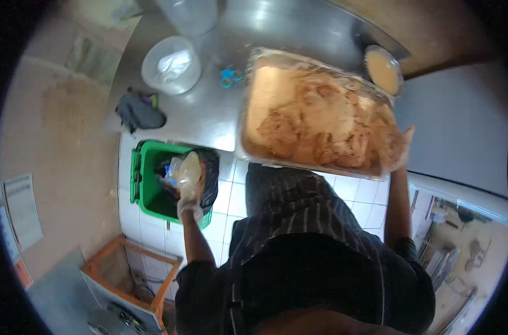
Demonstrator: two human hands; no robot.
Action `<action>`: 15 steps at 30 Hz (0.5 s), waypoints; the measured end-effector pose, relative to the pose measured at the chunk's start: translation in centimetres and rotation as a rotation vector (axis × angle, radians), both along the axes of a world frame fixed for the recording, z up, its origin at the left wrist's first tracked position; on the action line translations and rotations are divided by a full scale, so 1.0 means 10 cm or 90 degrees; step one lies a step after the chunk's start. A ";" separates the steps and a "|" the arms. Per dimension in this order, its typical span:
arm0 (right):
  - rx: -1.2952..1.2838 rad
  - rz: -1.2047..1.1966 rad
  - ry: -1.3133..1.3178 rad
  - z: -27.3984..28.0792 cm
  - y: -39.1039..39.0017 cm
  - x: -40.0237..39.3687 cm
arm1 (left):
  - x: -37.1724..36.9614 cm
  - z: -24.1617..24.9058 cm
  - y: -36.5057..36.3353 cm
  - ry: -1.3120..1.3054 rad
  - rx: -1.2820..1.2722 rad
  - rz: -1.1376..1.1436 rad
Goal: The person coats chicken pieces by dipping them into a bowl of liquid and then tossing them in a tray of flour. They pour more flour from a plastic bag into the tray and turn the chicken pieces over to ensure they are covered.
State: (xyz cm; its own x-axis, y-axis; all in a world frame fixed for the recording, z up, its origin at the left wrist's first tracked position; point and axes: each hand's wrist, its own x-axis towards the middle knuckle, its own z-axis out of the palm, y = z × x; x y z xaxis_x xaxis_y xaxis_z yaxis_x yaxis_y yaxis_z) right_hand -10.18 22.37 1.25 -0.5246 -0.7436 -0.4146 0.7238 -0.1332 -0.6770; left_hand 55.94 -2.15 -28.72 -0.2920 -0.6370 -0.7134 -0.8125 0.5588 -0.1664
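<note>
My left hand (188, 205), in a thin clear glove, grips a crumpled plastic bag (185, 172) and holds it over the green bin (146, 195), which has a black liner. My right hand (404, 146) grasps the right end of a large clear tray (315, 114) full of breaded, orange-brown pieces. The tray sits at the front edge of the steel counter (209, 111), partly overhanging it. My striped apron fills the lower middle of the view.
A white lidded bucket (171, 65), a dark cloth (140, 111), blue scissors (230, 77) and a bowl of yellow batter (383, 69) lie on the counter. A wooden crate (132, 276) stands on the tiled floor, left of my legs.
</note>
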 end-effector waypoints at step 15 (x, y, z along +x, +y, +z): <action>-0.072 -0.210 0.032 -0.13 -0.78 0.29 | -4.60 3.09 0.60 1.022 -0.121 -0.477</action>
State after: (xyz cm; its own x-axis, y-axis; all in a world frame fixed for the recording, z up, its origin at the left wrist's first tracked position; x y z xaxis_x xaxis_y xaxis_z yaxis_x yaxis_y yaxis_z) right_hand -7.24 14.58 -0.05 -0.7614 -0.5711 -0.3067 0.5958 -0.4301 -0.6782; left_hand 9.94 3.87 2.21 -0.7980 -0.0862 0.5964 0.1672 0.9191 0.3567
